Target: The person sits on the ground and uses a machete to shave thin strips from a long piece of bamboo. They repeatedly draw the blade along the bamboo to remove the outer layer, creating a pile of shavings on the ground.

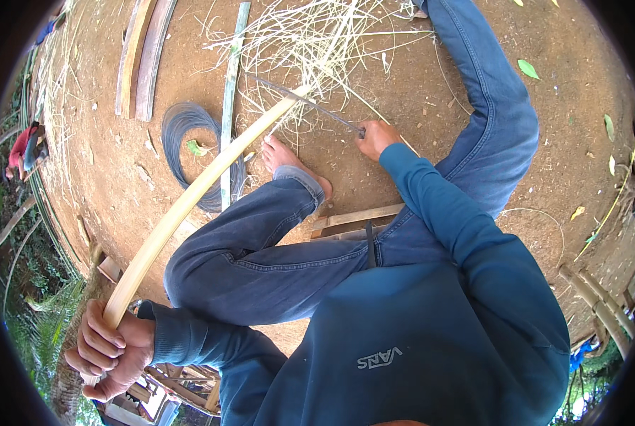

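Note:
My left hand (pixel 111 349), at the lower left, is wrapped round the near end of a long, pale bamboo strip (pixel 207 181). The strip slants up and away to the right, bowing slightly. Its far tip meets a long, thin dark knife blade (pixel 324 111), which crosses it at an angle; whether the edge is in the bamboo I cannot tell. My right hand (pixel 378 139) is closed round the knife's handle, which is mostly hidden in the fist. A loose heap of thin bamboo shavings (pixel 332 42) lies on the ground just beyond the blade.
A coil of dark wire (pixel 182 131) lies left of my bare foot (pixel 292 163), beside a narrow greenish strip (pixel 231 92). Two boards (pixel 143 57) rest at the far left. Under me is a low wooden seat (pixel 356 220). Another person (pixel 26 149) is at the left edge.

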Demonstrator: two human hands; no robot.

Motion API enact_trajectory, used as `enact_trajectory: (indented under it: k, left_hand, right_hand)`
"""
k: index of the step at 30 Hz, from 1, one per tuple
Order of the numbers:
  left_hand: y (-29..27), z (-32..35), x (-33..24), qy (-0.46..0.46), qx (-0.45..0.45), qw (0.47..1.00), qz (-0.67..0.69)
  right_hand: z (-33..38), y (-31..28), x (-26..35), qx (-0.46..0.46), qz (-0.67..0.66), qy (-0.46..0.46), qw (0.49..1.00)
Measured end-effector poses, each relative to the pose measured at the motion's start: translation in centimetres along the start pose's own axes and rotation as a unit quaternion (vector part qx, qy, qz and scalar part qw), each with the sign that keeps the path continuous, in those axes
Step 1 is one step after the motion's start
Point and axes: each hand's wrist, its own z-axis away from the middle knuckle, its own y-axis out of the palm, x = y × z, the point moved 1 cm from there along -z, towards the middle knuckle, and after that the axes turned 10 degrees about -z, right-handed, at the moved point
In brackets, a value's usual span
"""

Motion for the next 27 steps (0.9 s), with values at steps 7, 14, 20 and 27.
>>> enact_trajectory:
  k: [7, 14, 20, 27]
  left_hand:
    - [-2.1, 0.3, -0.6, 0.041, -0.066, 0.995, -0.059]
    - [-4.2, 0.6, -1.4, 0.007, -0.056, 0.997, -0.045]
    - [-3.2, -0.1, -0.2, 0.049, -0.260, 0.958, -0.112]
    - [-4.5, 1.2, -1.1, 0.043, -0.131, 0.988, -0.072]
  right_hand:
    - [0.4, -0.2, 0.4, 0.004, 0.014, 0.002, 1.000]
    - [1.1, -1.0, 0.5, 0.025, 0.051, 0.043, 0.997]
    - [-0.6, -0.1, -3.1, -0.025, 0.102, 0.137, 0.985]
    - [-0.4, -0.5, -1.7, 0.007, 0.036, 0.116, 0.993]
